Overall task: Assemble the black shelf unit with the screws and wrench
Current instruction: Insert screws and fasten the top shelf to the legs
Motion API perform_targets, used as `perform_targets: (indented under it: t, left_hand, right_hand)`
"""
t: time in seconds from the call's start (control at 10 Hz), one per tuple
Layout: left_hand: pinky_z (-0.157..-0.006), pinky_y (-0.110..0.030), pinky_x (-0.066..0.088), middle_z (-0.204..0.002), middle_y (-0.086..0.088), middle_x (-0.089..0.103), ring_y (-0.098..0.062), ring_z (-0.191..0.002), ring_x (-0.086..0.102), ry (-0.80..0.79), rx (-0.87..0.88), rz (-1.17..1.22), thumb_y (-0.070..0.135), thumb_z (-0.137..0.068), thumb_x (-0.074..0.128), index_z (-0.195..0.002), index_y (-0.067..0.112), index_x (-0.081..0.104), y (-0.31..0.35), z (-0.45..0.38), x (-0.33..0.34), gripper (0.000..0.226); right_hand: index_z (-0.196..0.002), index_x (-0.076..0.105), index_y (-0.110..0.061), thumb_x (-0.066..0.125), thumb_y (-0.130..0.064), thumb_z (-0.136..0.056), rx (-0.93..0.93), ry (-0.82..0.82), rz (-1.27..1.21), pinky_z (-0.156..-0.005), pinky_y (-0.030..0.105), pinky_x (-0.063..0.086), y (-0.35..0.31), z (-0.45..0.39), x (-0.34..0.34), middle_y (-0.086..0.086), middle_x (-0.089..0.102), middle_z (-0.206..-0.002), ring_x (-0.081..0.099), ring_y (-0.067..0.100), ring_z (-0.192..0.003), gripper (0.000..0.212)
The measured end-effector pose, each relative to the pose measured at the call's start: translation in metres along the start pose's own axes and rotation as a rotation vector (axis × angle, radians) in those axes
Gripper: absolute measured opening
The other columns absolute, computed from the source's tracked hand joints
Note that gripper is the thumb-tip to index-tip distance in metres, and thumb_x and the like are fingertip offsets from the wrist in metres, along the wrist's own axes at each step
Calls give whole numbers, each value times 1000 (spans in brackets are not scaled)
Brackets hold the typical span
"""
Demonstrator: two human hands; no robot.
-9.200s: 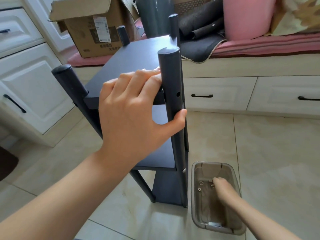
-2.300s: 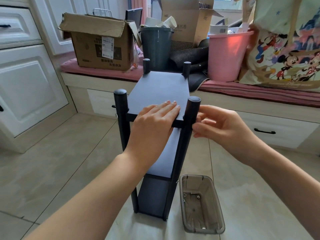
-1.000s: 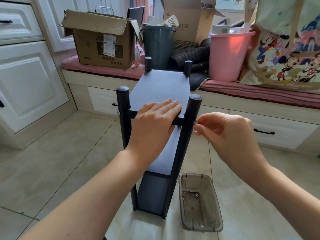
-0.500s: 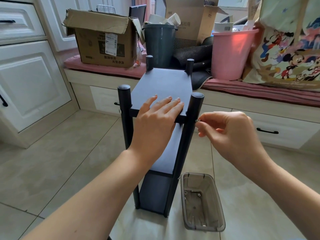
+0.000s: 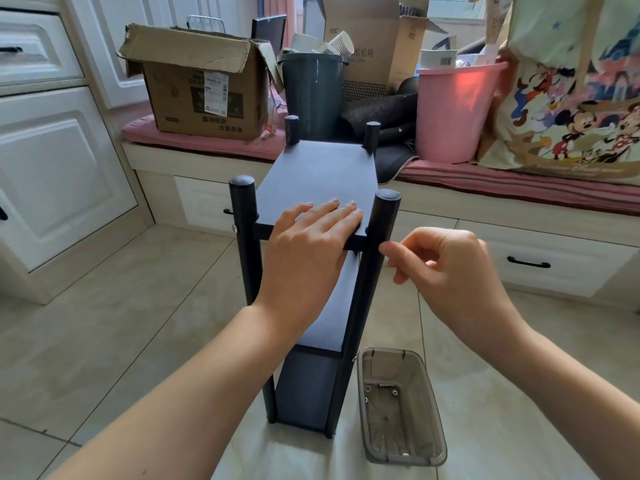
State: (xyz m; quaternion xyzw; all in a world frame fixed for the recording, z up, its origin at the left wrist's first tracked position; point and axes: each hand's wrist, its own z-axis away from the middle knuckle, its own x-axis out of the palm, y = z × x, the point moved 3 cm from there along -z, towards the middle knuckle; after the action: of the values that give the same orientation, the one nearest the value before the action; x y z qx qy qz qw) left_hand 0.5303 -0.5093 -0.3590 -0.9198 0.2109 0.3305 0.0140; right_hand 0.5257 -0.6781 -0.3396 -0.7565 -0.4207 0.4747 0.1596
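On a tiled floor beside a clear plastic parts tray (image 5: 401,407), the flat left hand (image 5: 308,244) steadies the upright black three-tier shelf unit (image 5: 311,188) while right-hand fingertips (image 5: 386,249) pinch at its near right post (image 5: 375,258), apparently starting a screw hidden from view.

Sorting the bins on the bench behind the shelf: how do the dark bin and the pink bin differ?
The dark bin is grey-green; the pink bin is pale pink. The dark bin is narrower, with paper cups showing above its rim. Both are round, upright plastic bins on the red cushion.
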Motion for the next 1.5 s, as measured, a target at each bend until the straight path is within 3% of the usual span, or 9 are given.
perform_targets:
  t: [0.4, 0.5, 0.7, 1.0, 1.1, 1.2, 1.3, 1.4, 1.5]
  left_hand:
    - [-108, -41, 43, -127, -1, 69, -21, -123, 63, -7, -8, -28, 4, -88, 74, -123, 13, 72, -1, 0, 0, 36]
    - [-108, -42, 44, -127, -1, 69, -21, -123, 63, 0, 0, -35, 3, -88, 74, -123, 13, 72, -1, 0, 0, 37]
    - [-109, -43, 43, -124, -2, 70, -22, -120, 65, 31, 16, -41, 1, -85, 77, -121, 12, 73, 1, 0, 2, 38]
    - [-121, -47, 26, -133, 0, 65, -25, -134, 53, -76, -77, -32, 1, -88, 73, -131, 14, 65, 8, -2, -7, 45]
    - [-114, -44, 38, -125, 0, 70, -24, -129, 55, 15, -185, 129, 8, -82, 77, -126, 14, 68, 21, 2, -23, 45]
    - [-77, -23, 49, -82, 17, 64, -7, -84, 58, 209, -441, 439, 28, -82, 70, -89, 27, 65, 30, 11, -38, 9]
    - [-57, -13, 43, -62, 16, 59, -2, -60, 53, 51, -874, 799, 38, -86, 72, -77, 23, 60, 24, 20, -24, 21]
    - [-76, -27, 53, -65, 15, 62, -12, -74, 63, -90, -1185, 963, 42, -88, 71, -84, 21, 66, 16, 25, -12, 22]
    - [-94, -37, 53, -87, 7, 72, -14, -93, 69, -98, -1273, 1107, 45, -86, 73, -93, 23, 70, 13, 23, -3, 23]
  right_hand:
    - [-78, 63, -16, 66, -28, -91, -108, -10, 137, -67, 23, 46, -1, 2, 0, -10, 63, -69, 60, 11, -69, 19]
    - [-81, 59, -15, 65, -27, -93, -169, 0, 258, -67, 42, 50, -7, 5, -2, -7, 61, -74, 59, 19, -71, 18]
    - [-97, 63, -18, 62, -31, -95, -114, -37, 271, -73, 43, 53, -9, 5, -3, -8, 63, -83, 62, 18, -77, 13]
    - [-89, 62, -16, 50, -28, -100, -92, -63, 294, -74, 41, 47, -7, 2, 5, -6, 62, -81, 57, 20, -80, 20]
    - [-86, 60, -18, 47, -34, -99, -74, -91, 197, -69, 40, 47, 1, 1, 5, -9, 59, -73, 55, 16, -72, 25]
    - [-89, 59, -24, 51, -46, -92, -24, -76, 108, -62, 24, 46, 8, -1, 2, -11, 59, -71, 57, 9, -70, 24]
    - [-110, 58, -27, 63, -36, -92, 26, -71, -21, -64, 11, 45, 14, -4, 0, -10, 61, -81, 59, 5, -76, 21]
    - [-130, 54, -31, 64, -29, -92, 56, -114, -143, -68, 15, 46, 17, -7, 3, -14, 63, -93, 62, 7, -79, 39]
    - [-134, 54, -30, 63, -16, -94, 49, -161, -252, -71, 19, 46, 15, -9, 5, -11, 62, -106, 63, 8, -81, 43]
